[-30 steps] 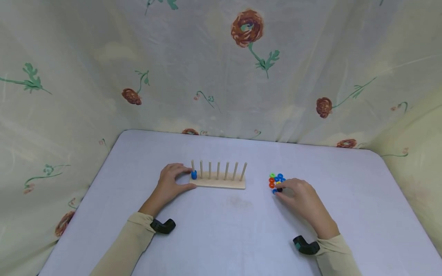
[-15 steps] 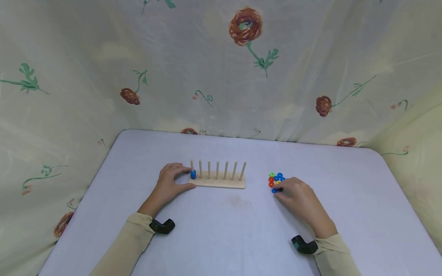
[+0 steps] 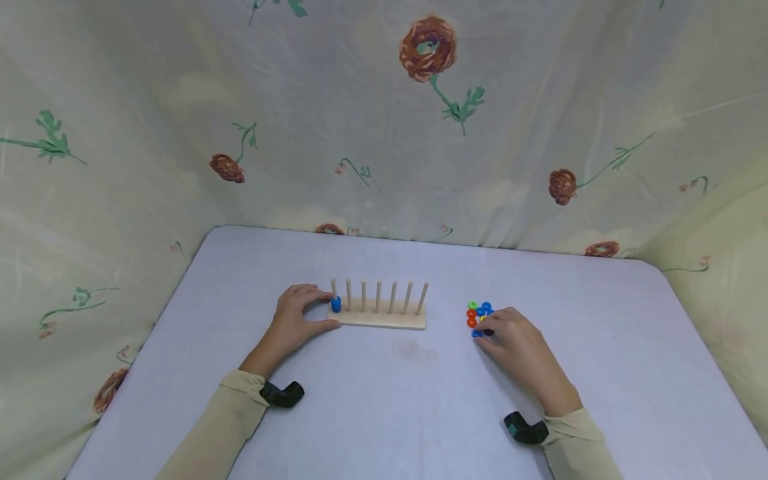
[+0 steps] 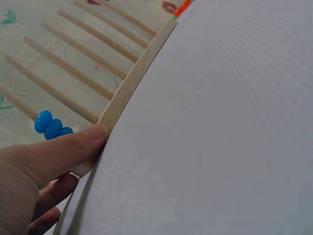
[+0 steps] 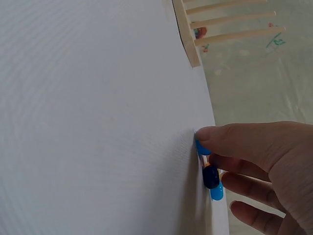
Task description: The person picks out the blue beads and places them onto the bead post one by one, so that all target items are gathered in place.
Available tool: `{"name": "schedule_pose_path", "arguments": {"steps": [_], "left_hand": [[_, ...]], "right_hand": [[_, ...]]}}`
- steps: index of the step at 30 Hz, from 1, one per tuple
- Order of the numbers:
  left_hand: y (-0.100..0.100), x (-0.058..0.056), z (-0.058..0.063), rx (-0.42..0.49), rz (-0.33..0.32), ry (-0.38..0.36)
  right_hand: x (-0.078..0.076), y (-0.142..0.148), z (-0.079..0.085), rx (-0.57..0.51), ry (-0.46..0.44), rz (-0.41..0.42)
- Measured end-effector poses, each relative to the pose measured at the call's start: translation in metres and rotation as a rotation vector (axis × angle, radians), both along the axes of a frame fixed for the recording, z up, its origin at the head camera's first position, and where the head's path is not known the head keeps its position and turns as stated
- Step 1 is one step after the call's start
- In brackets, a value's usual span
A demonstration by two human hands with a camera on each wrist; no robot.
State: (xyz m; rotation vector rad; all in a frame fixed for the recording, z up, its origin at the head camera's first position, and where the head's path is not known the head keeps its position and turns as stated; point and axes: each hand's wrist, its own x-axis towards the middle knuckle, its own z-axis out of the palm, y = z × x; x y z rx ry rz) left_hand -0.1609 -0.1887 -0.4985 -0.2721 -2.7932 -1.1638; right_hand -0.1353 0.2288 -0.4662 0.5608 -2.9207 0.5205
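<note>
A wooden peg rack (image 3: 378, 319) with a row of upright pegs stands at the middle of the table. Blue beads (image 3: 336, 304) are stacked on its leftmost peg. My left hand (image 3: 294, 313) grips the rack's left end, its thumb along the front edge of the base in the left wrist view. To the right lies a small group of loose beads, among them green (image 3: 473, 305), orange-red (image 3: 471, 323) and blue (image 3: 487, 307). Over that group, my right hand (image 3: 519, 343) pinches a blue bead (image 5: 203, 147) between thumb and index finger. A dark bead (image 5: 211, 176) sits beside the fingers, partly hidden.
A white cloth covers the table (image 3: 390, 413). Behind and beside it hangs a flower-patterned curtain (image 3: 312, 133). Each wrist carries a black camera, one on the left (image 3: 282, 395) and one on the right (image 3: 526, 429).
My right hand has shifted slightly left, its fingertips staying at the blue bead by the group. The left hand and the rack hold their place.
</note>
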Motion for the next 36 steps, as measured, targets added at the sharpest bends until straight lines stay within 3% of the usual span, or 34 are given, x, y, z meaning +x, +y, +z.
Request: {"name": "schedule_pose_path", "arguments": {"steps": [12, 36], "left_hand": [[0.0, 0.002, 0.001, -0.005, 0.002, -0.006], [-0.001, 0.001, 0.001, 0.005, -0.009, 0.01]], "right_hand": [[0.001, -0.002, 0.004, -0.008, -0.042, -0.019], [0.001, -0.007, 0.017, -0.153, 0.15, 0.069]]}}
